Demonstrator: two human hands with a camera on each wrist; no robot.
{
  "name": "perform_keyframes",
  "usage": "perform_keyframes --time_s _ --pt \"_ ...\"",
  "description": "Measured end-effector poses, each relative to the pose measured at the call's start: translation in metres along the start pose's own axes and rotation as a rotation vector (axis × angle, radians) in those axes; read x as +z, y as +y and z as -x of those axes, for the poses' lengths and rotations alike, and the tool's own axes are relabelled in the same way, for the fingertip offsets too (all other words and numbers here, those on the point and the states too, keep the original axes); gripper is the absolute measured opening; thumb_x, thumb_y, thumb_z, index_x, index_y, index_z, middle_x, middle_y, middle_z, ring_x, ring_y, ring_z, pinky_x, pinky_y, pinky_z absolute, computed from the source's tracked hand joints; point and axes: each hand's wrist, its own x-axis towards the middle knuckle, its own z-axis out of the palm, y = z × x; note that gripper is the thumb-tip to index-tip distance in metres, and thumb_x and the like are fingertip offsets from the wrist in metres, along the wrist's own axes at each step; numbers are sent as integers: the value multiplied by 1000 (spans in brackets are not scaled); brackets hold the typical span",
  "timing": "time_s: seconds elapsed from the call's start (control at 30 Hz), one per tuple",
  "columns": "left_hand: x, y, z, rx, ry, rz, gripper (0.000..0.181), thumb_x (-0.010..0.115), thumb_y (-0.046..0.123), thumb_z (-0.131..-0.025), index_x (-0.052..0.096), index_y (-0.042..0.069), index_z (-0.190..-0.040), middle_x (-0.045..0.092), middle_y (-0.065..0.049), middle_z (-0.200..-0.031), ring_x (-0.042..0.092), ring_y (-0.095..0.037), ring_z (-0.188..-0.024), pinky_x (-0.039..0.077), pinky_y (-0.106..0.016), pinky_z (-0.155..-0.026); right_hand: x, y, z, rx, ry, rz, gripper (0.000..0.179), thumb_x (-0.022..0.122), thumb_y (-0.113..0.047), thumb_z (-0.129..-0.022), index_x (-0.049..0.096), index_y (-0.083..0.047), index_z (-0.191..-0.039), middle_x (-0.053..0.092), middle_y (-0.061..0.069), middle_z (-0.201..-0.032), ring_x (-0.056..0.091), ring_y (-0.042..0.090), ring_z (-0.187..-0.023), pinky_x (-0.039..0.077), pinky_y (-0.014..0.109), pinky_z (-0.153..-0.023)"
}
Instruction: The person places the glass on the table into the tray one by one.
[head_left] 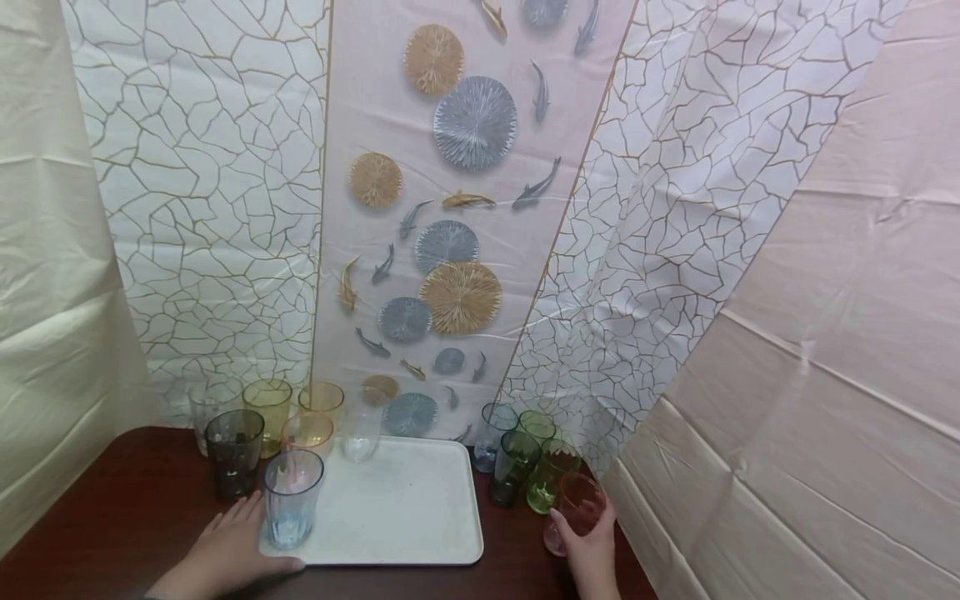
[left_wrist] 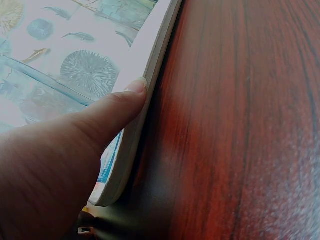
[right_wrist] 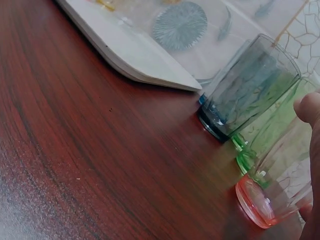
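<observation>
My left hand lies at the front left corner of a white tray. Its thumb rests straight along the tray's front rim in the left wrist view, with the fingers reaching up the left side. A light blue glass stands upright on the tray right beside that hand. Over on the right, my right hand grips a pink glass, thumb on one side and fingers round the other. In the right wrist view the pink glass's base shows close over the table, and the hand is mostly cut off.
Behind the pink glass stand green glasses, a dark glass and a blue glass. Around the tray's left and back are a dark grey glass, yellow glasses and clear ones. Patterned cloth hangs behind the table.
</observation>
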Motion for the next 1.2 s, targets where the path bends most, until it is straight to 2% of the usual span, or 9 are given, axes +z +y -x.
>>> perform_keyframes --time_s 0.2,0.33,0.43,0.53,0.6,0.73,0.9,0.97,1.2 --pt "1 0 1 3 5 -4 147 67 92 -63 36 -23 -149 31 -46 -152 28 -65 -137 27 -77 -109 2 1 3 -30 37 -3 95 92 -22 -80 34 1 -151 56 24 -130 55 33 -120 44 48 -101" --pt "-1 1 1 5 9 -1 147 67 92 -63 36 -23 -149 31 -46 -153 28 -64 -137 27 -77 -109 3 -11 10 -46 46 -24 91 93 -24 -77 39 -1 -147 57 20 -127 56 30 -117 47 44 -99" --pt "-3 2 2 -1 4 0 146 67 91 -63 35 -23 -149 31 -46 -153 28 -65 -137 26 -78 -109 8 -29 18 -41 -7 -56 88 92 -25 -79 39 -4 -145 55 16 -128 58 27 -114 54 36 -92" --pt "-4 2 3 -4 1 4 145 68 91 -64 35 -23 -149 31 -46 -153 28 -65 -137 26 -78 -109 20 -47 27 -58 -70 -97 87 93 -25 -78 40 -6 -144 57 13 -129 58 24 -113 54 28 -89" --pt "-5 2 4 4 4 3 143 68 89 -66 35 -23 -149 32 -46 -152 28 -65 -136 27 -78 -108 31 -58 33 -93 -110 -138 86 93 -23 -77 42 -5 -143 60 14 -128 59 24 -113 53 26 -89" --pt "-4 2 5 13 14 2 142 69 88 -66 36 -23 -148 33 -46 -152 30 -65 -136 28 -77 -108 61 -82 45 -169 -207 -232 85 94 -17 -75 45 -5 -143 64 16 -126 61 25 -116 54 30 -95" --pt "0 1 2 5 14 5 144 68 90 -64 36 -23 -148 32 -46 -152 29 -64 -137 27 -77 -109 104 -108 57 -216 -344 -284 86 93 -20 -76 44 -8 -145 64 15 -128 61 27 -118 54 43 -99" --pt "1 0 1 7 16 3 145 68 90 -64 36 -23 -148 32 -47 -152 29 -65 -137 27 -77 -109 122 -118 61 -207 -394 -273 87 93 -23 -76 43 -9 -146 63 14 -130 61 26 -118 53 46 -100" --pt "2 -2 -1 2 0 5 146 67 91 -64 35 -23 -149 31 -47 -153 28 -65 -137 26 -78 -109 186 -150 70 -125 -515 -192 93 93 -32 -75 41 -17 -150 61 9 -134 58 19 -117 51 43 -100"
